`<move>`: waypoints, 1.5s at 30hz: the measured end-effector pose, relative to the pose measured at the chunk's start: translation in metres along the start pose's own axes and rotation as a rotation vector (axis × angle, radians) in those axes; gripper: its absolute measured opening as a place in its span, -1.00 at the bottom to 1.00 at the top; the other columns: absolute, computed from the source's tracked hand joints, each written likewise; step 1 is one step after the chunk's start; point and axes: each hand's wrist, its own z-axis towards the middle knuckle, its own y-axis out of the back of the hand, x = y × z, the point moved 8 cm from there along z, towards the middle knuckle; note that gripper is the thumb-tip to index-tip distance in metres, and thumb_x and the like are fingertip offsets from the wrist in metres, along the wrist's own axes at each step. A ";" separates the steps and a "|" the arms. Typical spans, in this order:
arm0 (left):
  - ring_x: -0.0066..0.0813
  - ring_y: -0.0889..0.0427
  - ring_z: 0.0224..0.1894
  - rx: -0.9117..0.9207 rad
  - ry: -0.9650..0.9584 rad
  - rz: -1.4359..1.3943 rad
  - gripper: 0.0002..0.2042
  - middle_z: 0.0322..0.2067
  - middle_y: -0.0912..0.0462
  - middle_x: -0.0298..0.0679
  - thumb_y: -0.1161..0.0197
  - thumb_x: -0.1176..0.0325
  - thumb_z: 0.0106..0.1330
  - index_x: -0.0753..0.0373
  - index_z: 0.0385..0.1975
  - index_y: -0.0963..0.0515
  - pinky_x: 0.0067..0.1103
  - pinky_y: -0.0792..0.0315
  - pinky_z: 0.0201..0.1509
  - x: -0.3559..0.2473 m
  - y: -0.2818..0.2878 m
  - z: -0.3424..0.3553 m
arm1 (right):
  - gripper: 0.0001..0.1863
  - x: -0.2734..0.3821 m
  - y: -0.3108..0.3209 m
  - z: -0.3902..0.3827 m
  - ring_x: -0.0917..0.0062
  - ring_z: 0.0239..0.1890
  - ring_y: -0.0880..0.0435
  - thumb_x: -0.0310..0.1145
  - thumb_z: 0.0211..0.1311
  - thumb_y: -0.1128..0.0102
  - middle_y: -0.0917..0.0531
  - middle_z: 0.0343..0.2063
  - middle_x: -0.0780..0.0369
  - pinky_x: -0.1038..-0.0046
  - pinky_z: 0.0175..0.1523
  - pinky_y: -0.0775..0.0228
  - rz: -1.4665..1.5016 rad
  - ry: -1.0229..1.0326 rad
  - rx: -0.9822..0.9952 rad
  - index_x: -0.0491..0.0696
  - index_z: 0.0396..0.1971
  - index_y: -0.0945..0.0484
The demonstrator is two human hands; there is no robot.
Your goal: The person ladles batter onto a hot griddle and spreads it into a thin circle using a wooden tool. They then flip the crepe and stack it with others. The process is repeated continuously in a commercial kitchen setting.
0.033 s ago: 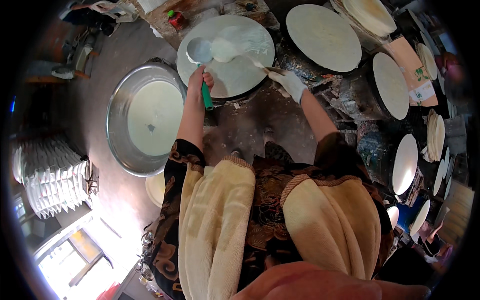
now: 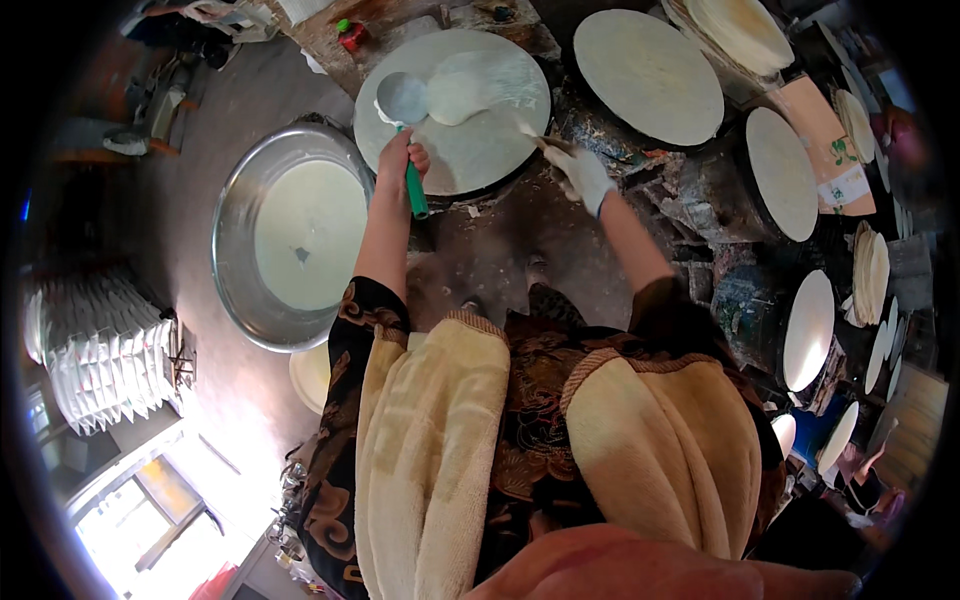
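My left hand is closed around the green handle of a metal ladle, whose bowl hangs over the left part of a large round griddle. Beside the ladle a patch of white batter lies on the plate, thinning into streaks toward the right. At the griddle's lower right edge is my right hand in a white glove, its fingers closed on a thin, pale-tipped spreader. The spreader's tip is over the plate; whether it touches is unclear.
A wide metal basin of white batter stands to the left. More round griddles curve down the right side, with stacks of thin round sheets beyond them. A red bottle with a green cap sits behind my griddle. Another person shows at far right.
My right hand and the spreader have drawn back slightly toward the lower right. The left hand and ladle have hardly moved.
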 end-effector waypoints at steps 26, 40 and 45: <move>-0.69 -0.08 -0.79 0.497 0.055 -0.405 -0.62 -0.78 -0.12 -0.47 0.04 0.11 0.41 0.11 -0.66 -0.23 -0.71 -0.06 -0.75 0.014 -0.093 -0.083 | -0.62 -0.020 -0.068 -0.030 0.15 -0.25 -0.59 -0.26 0.30 0.13 -0.62 -0.31 0.01 0.25 -0.12 -0.43 -0.932 0.526 -0.070 0.05 0.09 -0.41; -0.68 -0.12 -0.81 0.555 0.814 -0.220 -0.56 -0.81 -0.10 -0.44 0.05 0.09 0.41 0.12 -0.74 -0.17 -0.70 -0.16 -0.79 0.218 -0.139 -0.187 | -0.65 -0.082 0.018 -0.275 0.70 -0.69 -0.34 -0.08 0.24 -0.10 -0.48 -0.60 0.33 0.62 -0.64 -0.12 0.629 0.176 -0.558 -0.02 -0.13 -0.55; -0.74 -0.10 -0.87 0.464 0.761 0.251 -0.64 -0.83 -0.10 -0.52 -0.19 0.06 0.27 0.10 -0.65 -0.28 -0.75 -0.13 -0.87 0.299 -0.156 -0.236 | -0.47 -0.072 0.022 -0.346 0.21 -0.08 -0.57 -0.07 0.06 -0.10 -0.60 -0.16 -0.01 0.37 0.05 -0.35 -0.130 0.217 -0.708 -0.08 -0.01 -0.51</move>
